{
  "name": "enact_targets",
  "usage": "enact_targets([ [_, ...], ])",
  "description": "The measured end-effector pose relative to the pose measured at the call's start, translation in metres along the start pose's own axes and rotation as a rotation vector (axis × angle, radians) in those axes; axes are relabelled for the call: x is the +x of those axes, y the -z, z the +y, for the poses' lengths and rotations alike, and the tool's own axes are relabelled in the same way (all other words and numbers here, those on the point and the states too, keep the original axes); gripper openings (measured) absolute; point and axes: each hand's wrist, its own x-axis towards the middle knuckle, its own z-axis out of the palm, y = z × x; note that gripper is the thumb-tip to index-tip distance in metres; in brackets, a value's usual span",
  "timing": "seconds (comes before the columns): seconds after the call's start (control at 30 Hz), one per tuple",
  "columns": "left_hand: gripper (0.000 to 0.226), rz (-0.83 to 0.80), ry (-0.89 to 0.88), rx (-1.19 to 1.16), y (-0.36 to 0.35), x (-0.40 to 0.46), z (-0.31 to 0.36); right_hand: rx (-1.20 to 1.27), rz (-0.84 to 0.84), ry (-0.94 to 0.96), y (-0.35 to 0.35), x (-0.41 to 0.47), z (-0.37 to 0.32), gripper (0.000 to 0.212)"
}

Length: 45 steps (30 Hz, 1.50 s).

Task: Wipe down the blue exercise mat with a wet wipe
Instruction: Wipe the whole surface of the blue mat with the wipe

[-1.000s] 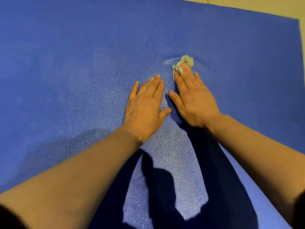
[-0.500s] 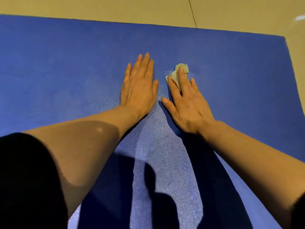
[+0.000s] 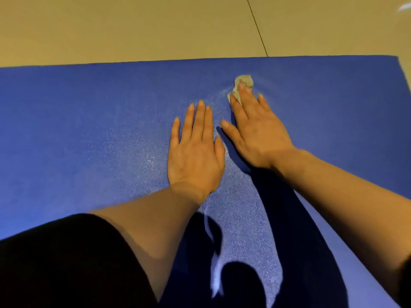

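Observation:
The blue exercise mat fills most of the head view, its far edge running across the upper part. A crumpled pale wet wipe lies on the mat near that far edge, right of centre. My right hand lies flat with straight fingers, the fingertips pressing on the wipe. My left hand rests flat on the mat just left of it, fingers straight, holding nothing. A shiny damp streak shows on the mat between and below the hands.
Beige tiled floor lies beyond the mat's far edge, with a dark grout line. The mat's right edge shows at the upper right. A black sleeve covers the lower left.
Both hands have slid further forward on the mat, the right one pushing the wipe toward the far edge. The view has tilted up, showing more floor.

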Motion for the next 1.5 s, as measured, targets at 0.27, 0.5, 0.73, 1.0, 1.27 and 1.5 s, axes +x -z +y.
enact_targets([
  [0.27, 0.063, -0.006, -0.007, 0.022, -0.001, 0.005, -0.005, -0.063, -0.017, -0.059, 0.008, 0.051, 0.000, 0.068],
  [0.5, 0.063, -0.008, -0.012, 0.042, -0.001, 0.006, -0.003, -0.060, 0.027, -0.167, 0.026, 0.049, 0.049, 0.064],
  [0.73, 0.065, -0.026, 0.002, 0.043, -0.001, 0.007, -0.002, 0.053, -0.027, -0.026, 0.020, 0.072, -0.001, 0.067],
  [1.0, 0.064, -0.010, -0.013, 0.035, -0.002, 0.008, -0.003, 0.025, 0.021, -0.183, 0.021, 0.062, 0.014, 0.066],
  [1.27, 0.064, -0.018, -0.021, 0.021, 0.000, 0.007, -0.003, -0.004, 0.005, 0.020, 0.011, 0.019, 0.039, 0.063],
  [1.5, 0.064, -0.015, -0.008, 0.056, -0.003, 0.006, -0.005, 0.045, 0.106, 0.136, -0.010, 0.001, -0.012, 0.070],
])
